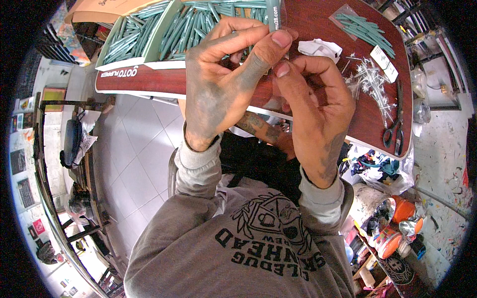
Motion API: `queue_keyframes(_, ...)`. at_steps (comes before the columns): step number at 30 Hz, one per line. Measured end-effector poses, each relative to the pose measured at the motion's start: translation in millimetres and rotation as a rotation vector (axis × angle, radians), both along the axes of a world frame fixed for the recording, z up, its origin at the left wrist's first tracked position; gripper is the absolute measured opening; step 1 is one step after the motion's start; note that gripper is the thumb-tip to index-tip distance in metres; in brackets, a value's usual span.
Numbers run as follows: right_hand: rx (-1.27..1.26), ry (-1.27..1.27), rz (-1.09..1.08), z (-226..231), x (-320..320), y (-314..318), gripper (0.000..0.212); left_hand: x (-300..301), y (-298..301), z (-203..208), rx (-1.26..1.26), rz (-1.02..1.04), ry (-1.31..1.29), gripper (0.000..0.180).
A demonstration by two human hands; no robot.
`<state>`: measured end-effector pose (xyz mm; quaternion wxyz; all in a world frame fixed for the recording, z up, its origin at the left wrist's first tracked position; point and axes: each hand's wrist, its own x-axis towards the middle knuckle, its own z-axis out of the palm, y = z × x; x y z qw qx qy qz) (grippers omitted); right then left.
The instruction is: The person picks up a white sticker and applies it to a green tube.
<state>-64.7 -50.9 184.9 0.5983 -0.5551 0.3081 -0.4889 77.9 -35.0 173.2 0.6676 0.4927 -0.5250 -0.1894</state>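
My left hand and my right hand are raised close together over the near edge of the dark red table. Both are closed, thumb against fingers, with their tips almost meeting. Whatever they pinch is small and mostly hidden by the fingers, so I cannot make out what it is. Just beyond the left thumb stands a dark green strip with white print; I cannot tell whether it is held. Behind my left hand, a pale green box with dividers holds many slim green pen-like sticks.
On the dark red table, to the right, lie more green sticks on clear plastic, a crumpled white wrapper, a white card, a heap of thin clear plastic pieces and black-handled scissors. A cardboard box stands far left.
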Motion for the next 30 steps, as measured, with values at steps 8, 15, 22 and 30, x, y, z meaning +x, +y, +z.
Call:
queue_keyframes(8, 0.059, -0.138, -0.039, -1.0, 3.2, -1.1, 0.020, -1.5, -1.4, 2.0, -0.012, 0.014, -0.028, 0.019)
queue_keyframes(15, 0.037, -0.114, -0.058, -4.0, 6.3, -0.9, 0.025, -4.9, 1.5, 5.8, 0.028, 0.016, 0.076, 0.019)
queue_keyframes(22, 0.089, -0.082, -0.054, 2.6, 6.0, 0.9, 0.020, -2.8, -0.8, 5.7, -0.033, 0.017, 0.021, 0.020)
queue_keyframes(30, 0.147, -0.205, 0.032, -8.4, 6.0, -5.1, 0.016, -3.7, 0.1, 10.0, -0.009, 0.045, -0.022, 0.019)
